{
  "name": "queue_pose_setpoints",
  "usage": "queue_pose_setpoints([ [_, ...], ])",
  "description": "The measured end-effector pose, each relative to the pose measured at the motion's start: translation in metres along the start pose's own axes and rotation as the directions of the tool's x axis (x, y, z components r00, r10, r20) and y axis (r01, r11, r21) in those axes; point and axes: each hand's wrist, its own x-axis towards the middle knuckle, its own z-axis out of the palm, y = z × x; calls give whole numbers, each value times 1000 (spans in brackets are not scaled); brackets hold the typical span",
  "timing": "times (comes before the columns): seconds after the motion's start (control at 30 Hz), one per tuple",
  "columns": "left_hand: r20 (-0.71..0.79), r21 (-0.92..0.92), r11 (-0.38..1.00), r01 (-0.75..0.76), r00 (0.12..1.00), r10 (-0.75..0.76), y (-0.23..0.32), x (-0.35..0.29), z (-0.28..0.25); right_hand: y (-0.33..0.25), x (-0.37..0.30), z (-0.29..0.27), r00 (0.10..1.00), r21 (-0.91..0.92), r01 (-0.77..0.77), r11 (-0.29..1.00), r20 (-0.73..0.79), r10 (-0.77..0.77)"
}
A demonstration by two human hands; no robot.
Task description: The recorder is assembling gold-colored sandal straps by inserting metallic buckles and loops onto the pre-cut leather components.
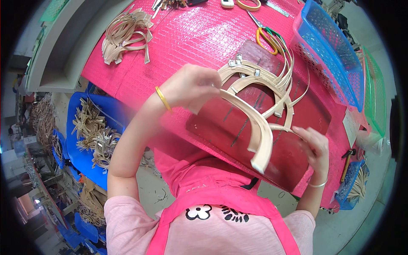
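My left hand [196, 85], slightly blurred, is closed on the upper end of some beige straps [260, 127]. Their wide loose ends curve down over a dark red board [293, 157]. At the right, my right hand [313, 144] pinches the end of a thin beige strap [281, 127]. Between my hands lies a bunch of looped beige straps with small metal buckles [257, 72], partly overlapping one another. Long strap tails run from this bunch up toward scissors [267, 40] with yellow and green handles.
A pile of beige straps [125, 36] lies at the far left of the pink-covered table [170, 46]. Blue and pink plastic baskets [329, 46] stand at the right edge. A blue bin [78, 159] with strap bundles sits low at left. A hammer [347, 163] lies at lower right.
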Motion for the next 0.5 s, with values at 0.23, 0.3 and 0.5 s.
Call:
queue_pose_setpoints([
  [0.23,-210,458,806,-376,835,509,-31,16,9,3,-55,23,957,598,-164,785,-97,275],
  [0.3,-283,255,904,-343,867,410,-26,8,9,0,-66,19,982,956,-104,273,55,179],
  [0.5,-280,-75,989,129,949,-145,-5,-13,16,-33,-34,35,943,933,334,132,-330,-55],
])
